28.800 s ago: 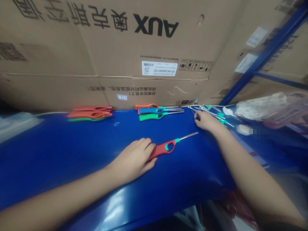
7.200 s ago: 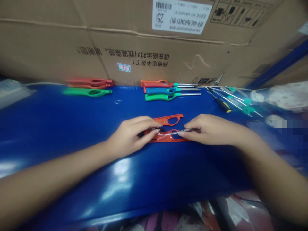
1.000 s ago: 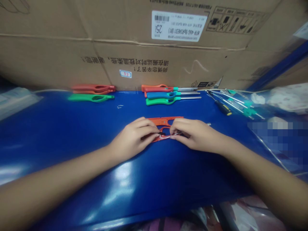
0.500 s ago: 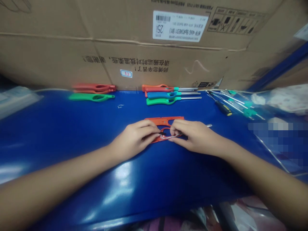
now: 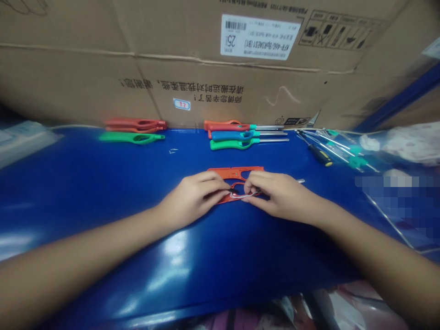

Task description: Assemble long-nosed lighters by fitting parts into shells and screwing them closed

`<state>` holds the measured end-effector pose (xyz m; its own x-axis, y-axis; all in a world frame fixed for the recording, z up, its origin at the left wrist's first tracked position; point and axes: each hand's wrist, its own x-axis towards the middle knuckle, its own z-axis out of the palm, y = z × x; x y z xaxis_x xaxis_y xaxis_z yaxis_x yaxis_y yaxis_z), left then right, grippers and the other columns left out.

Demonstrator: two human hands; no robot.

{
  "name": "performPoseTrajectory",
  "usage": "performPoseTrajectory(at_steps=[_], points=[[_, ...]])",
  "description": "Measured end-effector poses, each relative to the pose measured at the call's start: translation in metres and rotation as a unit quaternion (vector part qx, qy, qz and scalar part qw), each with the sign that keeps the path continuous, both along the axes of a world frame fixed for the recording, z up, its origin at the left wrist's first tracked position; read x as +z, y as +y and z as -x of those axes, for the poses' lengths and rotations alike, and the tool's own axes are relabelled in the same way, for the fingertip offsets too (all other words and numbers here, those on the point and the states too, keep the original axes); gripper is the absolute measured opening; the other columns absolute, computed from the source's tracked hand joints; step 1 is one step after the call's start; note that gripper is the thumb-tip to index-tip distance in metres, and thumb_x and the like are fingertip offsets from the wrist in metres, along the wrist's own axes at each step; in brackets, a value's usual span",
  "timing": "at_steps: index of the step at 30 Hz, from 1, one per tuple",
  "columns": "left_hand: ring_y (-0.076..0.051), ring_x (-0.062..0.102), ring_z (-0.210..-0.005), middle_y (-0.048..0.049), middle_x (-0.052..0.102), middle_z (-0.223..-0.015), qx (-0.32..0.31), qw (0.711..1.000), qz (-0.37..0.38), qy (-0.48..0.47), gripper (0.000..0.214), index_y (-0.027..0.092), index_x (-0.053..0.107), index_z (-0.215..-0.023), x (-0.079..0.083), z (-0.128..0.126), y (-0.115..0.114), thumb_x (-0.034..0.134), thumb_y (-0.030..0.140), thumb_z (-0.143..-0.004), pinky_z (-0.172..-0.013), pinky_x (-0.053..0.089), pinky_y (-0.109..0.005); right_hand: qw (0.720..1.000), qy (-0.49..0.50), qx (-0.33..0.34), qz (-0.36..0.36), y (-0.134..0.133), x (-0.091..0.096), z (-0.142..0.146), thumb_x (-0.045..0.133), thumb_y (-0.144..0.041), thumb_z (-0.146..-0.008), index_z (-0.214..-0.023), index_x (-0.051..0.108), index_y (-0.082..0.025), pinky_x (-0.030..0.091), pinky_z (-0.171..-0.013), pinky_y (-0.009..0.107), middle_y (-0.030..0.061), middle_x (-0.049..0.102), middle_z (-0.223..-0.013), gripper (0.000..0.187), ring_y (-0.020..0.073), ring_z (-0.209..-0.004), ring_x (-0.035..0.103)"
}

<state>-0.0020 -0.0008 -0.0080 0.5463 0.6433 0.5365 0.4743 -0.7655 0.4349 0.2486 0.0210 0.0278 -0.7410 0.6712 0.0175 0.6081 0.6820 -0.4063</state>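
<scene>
Trailing above an orange shell (image 5: 222, 200) on the blue desk (image 5: 220, 266), a white wire (image 5: 242, 196), likely light, limp and fragile, is best steadied by the black part (image 5: 234, 190) pinched in the left hand (image 5: 192, 197), while whatever is held by the curled right hand (image 5: 282, 195) cannot be told.

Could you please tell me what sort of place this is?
Probably a workshop or storeroom: a large brown printed cardboard box, a black-and-yellow screwdriver and two open orange plastic handle shells suggest it.
</scene>
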Motion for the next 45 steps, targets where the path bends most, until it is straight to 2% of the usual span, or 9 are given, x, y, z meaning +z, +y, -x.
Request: performPoseTrajectory(at_steps=[9,15,18,23,28,35,45], points=[[-0.016,0.071,-0.09,-0.0073,0.074,-0.101,0.002,1.0,-0.006,-0.006,0.018,0.016,0.072,-0.109,-0.002,0.001,0.0,0.062,0.017,-0.095,-0.081,0.058,-0.025,1.0,-0.006,0.01,-0.007,0.0,0.002,-0.001,0.061,-0.03,-0.093,-0.088,0.054,-0.021,0.034,-0.063,0.026,0.0003,0.064,-0.087,0.013,0.0149,-0.075,0.056],[-0.015,0.071,-0.086,-0.0071,0.072,-0.099,0.0,1.0,0.009,-0.008,0.019,0.017,0.074,-0.107,0.0,0.0,-0.002,0.06,0.016,-0.095,-0.079,0.057,-0.024,0.998,0.048,0.039,0.012,0.004,0.002,-0.002,0.053,-0.028,-0.099,-0.09,0.057,-0.021,0.036,-0.064,0.026,0.0015,0.061,-0.086,0.013,0.0134,-0.071,0.051],[-0.014,0.071,-0.085,-0.0068,0.072,-0.099,-0.006,1.0,0.016,-0.011,0.019,0.018,0.075,-0.105,0.001,0.0,-0.002,0.059,0.014,-0.095,-0.077,0.057,-0.023,0.995,0.086,0.034,0.028,0.009,0.001,-0.005,0.055,-0.027,-0.098,-0.09,0.059,-0.019,0.037,-0.063,0.024,0.0007,0.058,-0.084,0.011,0.0109,-0.065,0.047],[-0.013,0.072,-0.085,-0.0068,0.074,-0.099,-0.01,1.0,0.001,-0.019,0.019,0.016,0.076,-0.104,0.001,-0.001,-0.002,0.06,0.012,-0.094,-0.077,0.057,-0.022,0.994,0.091,0.032,0.058,0.015,0.001,-0.009,0.06,-0.029,-0.094,-0.087,0.06,-0.018,0.035,-0.059,0.024,-0.0017,0.052,-0.075,0.013,0.0101,-0.06,0.043],[-0.013,0.074,-0.076,-0.0044,0.078,-0.09,0.005,0.999,0.008,-0.031,0.015,0.017,0.078,-0.098,0.002,0.0,-0.002,0.065,0.013,-0.091,-0.071,0.058,-0.022,0.993,0.092,0.05,0.058,0.014,0.0,-0.008,0.065,-0.026,-0.09,-0.084,0.059,-0.018,0.033,-0.057,0.023,-0.0018,0.053,-0.077,0.012,0.0093,-0.061,0.042],[-0.017,0.075,-0.083,-0.0046,0.08,-0.097,-0.009,1.0,-0.013,-0.013,0.016,0.016,0.076,-0.101,0.003,0.0,-0.004,0.063,0.012,-0.092,-0.078,0.058,-0.029,0.994,0.092,0.04,0.044,0.014,0.0,-0.006,0.066,-0.026,-0.09,-0.08,0.057,-0.018,0.033,-0.059,0.024,-0.0021,0.054,-0.076,0.016,0.0092,-0.061,0.042],[-0.013,0.072,-0.077,-0.0015,0.079,-0.088,0.044,0.999,0.003,-0.02,0.015,0.016,0.077,-0.1,0.003,-0.004,-0.006,0.066,0.011,-0.09,-0.073,0.056,-0.022,0.993,0.097,0.051,0.035,0.014,-0.002,-0.007,0.068,-0.025,-0.09,-0.08,0.057,-0.018,0.033,-0.058,0.022,-0.0023,0.054,-0.076,0.017,0.0084,-0.061,0.042]])
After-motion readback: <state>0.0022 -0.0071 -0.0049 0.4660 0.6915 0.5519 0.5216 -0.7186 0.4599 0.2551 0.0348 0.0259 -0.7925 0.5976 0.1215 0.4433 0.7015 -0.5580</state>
